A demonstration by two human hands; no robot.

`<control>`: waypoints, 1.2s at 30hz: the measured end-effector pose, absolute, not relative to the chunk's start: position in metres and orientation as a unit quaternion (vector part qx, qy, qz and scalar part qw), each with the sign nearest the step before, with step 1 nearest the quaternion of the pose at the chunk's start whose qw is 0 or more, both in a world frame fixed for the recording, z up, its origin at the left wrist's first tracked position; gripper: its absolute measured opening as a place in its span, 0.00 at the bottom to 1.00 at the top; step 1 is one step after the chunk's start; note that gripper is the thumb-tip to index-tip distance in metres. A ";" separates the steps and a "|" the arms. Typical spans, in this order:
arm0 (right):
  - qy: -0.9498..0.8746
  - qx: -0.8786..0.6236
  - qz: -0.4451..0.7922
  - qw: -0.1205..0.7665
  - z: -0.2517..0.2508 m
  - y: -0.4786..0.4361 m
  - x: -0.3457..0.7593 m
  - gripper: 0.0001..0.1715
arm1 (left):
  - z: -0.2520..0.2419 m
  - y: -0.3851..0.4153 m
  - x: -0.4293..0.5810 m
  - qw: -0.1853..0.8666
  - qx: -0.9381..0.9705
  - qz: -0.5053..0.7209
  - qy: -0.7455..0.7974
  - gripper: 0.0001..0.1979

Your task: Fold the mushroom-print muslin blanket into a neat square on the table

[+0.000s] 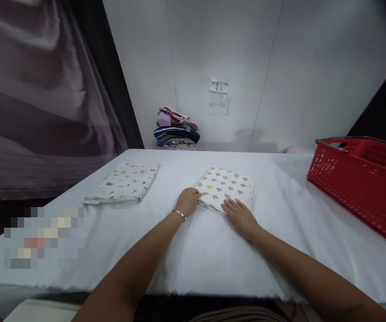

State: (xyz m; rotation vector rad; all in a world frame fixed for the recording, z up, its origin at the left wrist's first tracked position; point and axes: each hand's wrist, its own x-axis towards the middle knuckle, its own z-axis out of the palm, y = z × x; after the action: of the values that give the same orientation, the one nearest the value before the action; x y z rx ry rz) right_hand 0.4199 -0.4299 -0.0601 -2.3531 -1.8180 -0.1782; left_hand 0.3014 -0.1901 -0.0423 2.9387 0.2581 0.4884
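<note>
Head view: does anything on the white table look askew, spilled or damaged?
Nothing stands out. The left hand and right hand rest on a neatly folded white cloth with grey prints; a second folded printed cloth and the red plastic basket sit tidy.

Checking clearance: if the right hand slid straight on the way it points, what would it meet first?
The folded patterned cloth: the right hand rests its fingertips on its near edge. Beyond it, white table seems to follow, though depth is unclear.

Folded cloth (pixel 225 188): soft matt cotton-like fabric, printed. Table cover (pixel 213 250): matt white cloth, slightly creased. Basket (pixel 363 183): red perforated plastic, slight sheen. Bracelet (pixel 179 214): shiny metal.
</note>
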 end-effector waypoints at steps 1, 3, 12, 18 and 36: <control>-0.609 -0.787 -0.063 0.079 -0.060 -0.429 0.420 0.29 | -0.039 -0.193 0.304 0.081 0.978 0.168 0.098 0.20; -0.612 -0.784 -0.071 0.076 -0.060 -0.429 0.419 0.30 | -0.032 -0.200 0.309 0.093 0.971 0.188 0.115 0.20; -0.592 -0.799 -0.023 0.098 -0.037 -0.422 0.420 0.26 | -0.058 -0.221 0.323 0.077 0.984 0.150 0.064 0.23; -0.491 -0.865 -0.021 0.105 -0.028 -0.399 0.448 0.35 | -0.063 -0.218 0.321 0.069 0.984 0.149 0.063 0.22; -0.349 -0.932 0.019 0.095 -0.049 -0.386 0.541 0.38 | -0.046 -0.203 0.358 0.086 0.979 0.068 0.174 0.25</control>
State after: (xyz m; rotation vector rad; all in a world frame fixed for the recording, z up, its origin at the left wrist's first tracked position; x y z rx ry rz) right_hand 0.5411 -0.3859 -0.0492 -2.7629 -1.0346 0.0554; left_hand 0.3576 -0.2031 -0.0460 2.9159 0.5186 0.2016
